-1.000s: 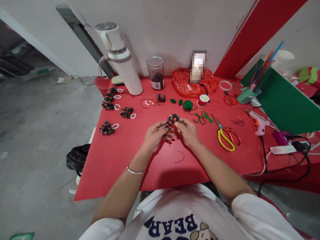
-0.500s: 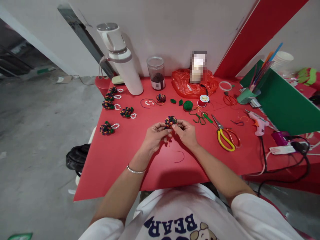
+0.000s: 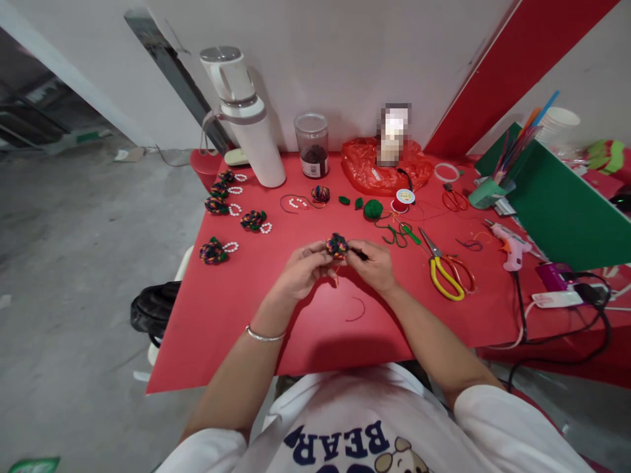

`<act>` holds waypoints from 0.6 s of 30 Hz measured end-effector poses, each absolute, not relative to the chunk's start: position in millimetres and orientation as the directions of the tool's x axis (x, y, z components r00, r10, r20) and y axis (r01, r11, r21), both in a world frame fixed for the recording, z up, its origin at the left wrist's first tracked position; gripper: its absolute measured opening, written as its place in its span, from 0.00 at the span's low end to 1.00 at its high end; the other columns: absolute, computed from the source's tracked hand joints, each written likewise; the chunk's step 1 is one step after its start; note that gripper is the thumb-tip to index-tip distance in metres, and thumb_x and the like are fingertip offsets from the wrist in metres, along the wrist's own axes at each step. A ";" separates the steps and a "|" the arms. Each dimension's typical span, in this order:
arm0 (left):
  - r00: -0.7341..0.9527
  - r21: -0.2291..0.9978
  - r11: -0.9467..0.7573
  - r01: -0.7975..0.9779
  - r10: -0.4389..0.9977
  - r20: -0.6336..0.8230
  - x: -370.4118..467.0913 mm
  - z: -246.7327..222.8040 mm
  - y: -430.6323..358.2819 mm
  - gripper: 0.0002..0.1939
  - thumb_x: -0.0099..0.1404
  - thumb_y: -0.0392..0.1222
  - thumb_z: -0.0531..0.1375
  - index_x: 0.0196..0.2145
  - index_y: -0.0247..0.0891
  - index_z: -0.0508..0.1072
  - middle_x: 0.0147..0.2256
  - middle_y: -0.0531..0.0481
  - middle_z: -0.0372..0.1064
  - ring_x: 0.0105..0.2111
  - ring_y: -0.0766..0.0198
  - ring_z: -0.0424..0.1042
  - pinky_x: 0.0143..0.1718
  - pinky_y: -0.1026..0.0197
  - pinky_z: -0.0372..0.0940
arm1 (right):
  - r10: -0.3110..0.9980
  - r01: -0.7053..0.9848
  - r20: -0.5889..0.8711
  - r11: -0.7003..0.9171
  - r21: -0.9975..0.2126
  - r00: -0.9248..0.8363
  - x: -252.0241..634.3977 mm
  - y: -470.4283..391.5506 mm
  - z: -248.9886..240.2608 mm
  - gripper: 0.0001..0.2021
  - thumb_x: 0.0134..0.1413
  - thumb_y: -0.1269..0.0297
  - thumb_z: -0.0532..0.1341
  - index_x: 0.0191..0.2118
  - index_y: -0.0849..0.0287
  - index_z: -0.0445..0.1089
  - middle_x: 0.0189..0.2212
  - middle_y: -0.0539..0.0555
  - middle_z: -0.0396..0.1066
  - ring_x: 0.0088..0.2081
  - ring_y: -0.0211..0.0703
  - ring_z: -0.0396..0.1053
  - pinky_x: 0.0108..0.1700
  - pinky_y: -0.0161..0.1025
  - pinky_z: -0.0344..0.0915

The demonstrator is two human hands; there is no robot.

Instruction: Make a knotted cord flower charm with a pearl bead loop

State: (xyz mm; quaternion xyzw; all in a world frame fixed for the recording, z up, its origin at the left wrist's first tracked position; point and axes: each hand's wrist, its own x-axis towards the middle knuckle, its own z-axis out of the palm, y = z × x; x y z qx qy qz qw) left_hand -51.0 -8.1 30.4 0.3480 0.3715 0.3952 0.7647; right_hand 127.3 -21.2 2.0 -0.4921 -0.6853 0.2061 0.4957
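Both hands meet over the middle of the red table around a multicoloured crocheted flower [image 3: 337, 245]. My left hand [image 3: 308, 268] pinches its left side, fingers curled beneath it, and a short orange thread hangs below. At the flower's right edge, my right hand [image 3: 373, 263] has thumb and forefinger pressed together; the exact grip on the yarn is too small to make out. Similar crocheted flowers with white bead loops, one of them a flower [image 3: 213, 251] near the left edge, lie on the table. A loose dark thread [image 3: 355, 309] curls on the tabletop below my hands.
Yellow-handled scissors [image 3: 446, 276], a green crochet hook [image 3: 410, 234] and a green yarn ball [image 3: 373, 209] lie right of my hands. A pink glue gun [image 3: 513, 248] with cables sits farther right. A white bottle [image 3: 259, 148] and a clear jar [image 3: 313, 148] stand at the back.
My right hand has shifted slightly right, from the flower's front to its right edge. The flower has turned a little, showing more of its face. The view has moved slightly.
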 end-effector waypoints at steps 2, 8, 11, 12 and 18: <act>0.435 0.796 0.487 -0.360 0.842 -0.318 -53.8 33.5 -6.2 0.13 0.54 0.40 0.65 0.37 0.30 0.78 0.35 0.38 0.79 0.32 0.54 0.80 0.22 0.65 0.70 | 0.851 0.511 0.519 0.483 -0.711 -0.082 132.3 -18.1 0.9 0.09 0.61 0.61 0.61 0.37 0.52 0.80 0.27 0.52 0.78 0.27 0.39 0.71 0.35 0.38 0.67; 0.403 0.780 0.518 -0.349 0.835 -0.375 -55.9 35.5 -4.4 0.13 0.58 0.41 0.65 0.38 0.29 0.77 0.35 0.36 0.79 0.31 0.55 0.80 0.21 0.65 0.70 | 0.813 0.512 0.555 0.558 -0.653 -0.178 138.1 -13.1 -4.4 0.10 0.63 0.62 0.61 0.39 0.52 0.80 0.30 0.53 0.80 0.29 0.40 0.72 0.35 0.38 0.68; 0.427 0.790 0.499 -0.357 0.839 -0.337 -57.6 35.5 -5.2 0.14 0.55 0.38 0.68 0.40 0.30 0.77 0.35 0.38 0.79 0.33 0.54 0.81 0.26 0.62 0.74 | 0.820 0.511 0.540 0.553 -0.658 -0.192 138.8 -12.6 -5.6 0.10 0.63 0.62 0.60 0.40 0.53 0.80 0.32 0.54 0.80 0.30 0.40 0.73 0.36 0.38 0.68; 0.427 0.789 0.496 -0.363 0.841 -0.332 -58.1 35.3 -5.3 0.15 0.55 0.37 0.68 0.40 0.30 0.77 0.34 0.39 0.79 0.33 0.55 0.80 0.27 0.61 0.75 | 0.820 0.510 0.539 0.552 -0.660 -0.192 138.8 -12.6 -5.5 0.10 0.63 0.63 0.60 0.41 0.53 0.80 0.33 0.54 0.80 0.30 0.40 0.74 0.37 0.38 0.69; 0.337 0.783 0.468 -0.410 0.875 -0.347 -57.0 31.8 -3.5 0.18 0.52 0.34 0.70 0.42 0.32 0.78 0.34 0.44 0.79 0.31 0.59 0.80 0.26 0.64 0.73 | 0.862 0.504 0.482 0.490 -0.712 -0.157 134.6 -14.9 -2.7 0.11 0.60 0.65 0.61 0.44 0.52 0.80 0.36 0.54 0.81 0.35 0.41 0.76 0.41 0.39 0.71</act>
